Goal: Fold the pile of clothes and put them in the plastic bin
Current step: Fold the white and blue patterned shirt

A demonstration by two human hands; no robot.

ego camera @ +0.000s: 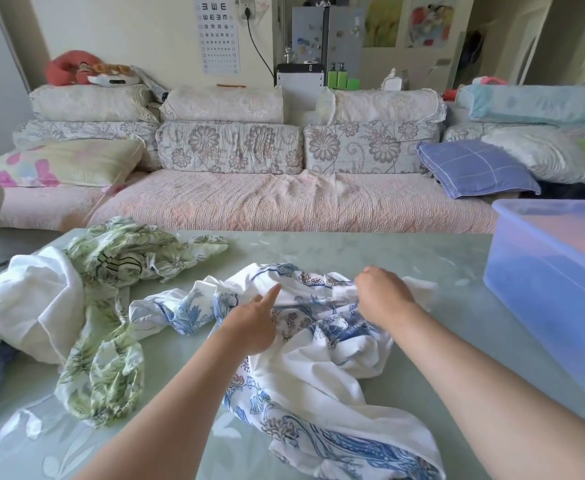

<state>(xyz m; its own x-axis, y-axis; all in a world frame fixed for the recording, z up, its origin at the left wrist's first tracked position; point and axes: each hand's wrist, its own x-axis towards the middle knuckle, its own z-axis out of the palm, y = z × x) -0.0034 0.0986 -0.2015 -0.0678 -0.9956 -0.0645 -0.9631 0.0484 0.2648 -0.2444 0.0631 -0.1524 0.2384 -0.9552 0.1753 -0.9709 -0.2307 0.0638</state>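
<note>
Blue-print garment (318,358), head view: crumpled on the green table (422,258), between the unfolded pile (59,299) at left and the plastic bin (543,289) at right. Its long axis runs from the near edge away toward the hands. The right hand (381,296) clenches the far edge. The left hand (249,323) rests a straight index on the cloth; its other fingers are hidden. The bin lies nearer the right hand.

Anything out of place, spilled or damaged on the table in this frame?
Nothing stands out. The blue-patterned garment and the green leafy garment lie crumpled on the table, as unfolded laundry would; the plastic bin stands upright on the right.
</note>
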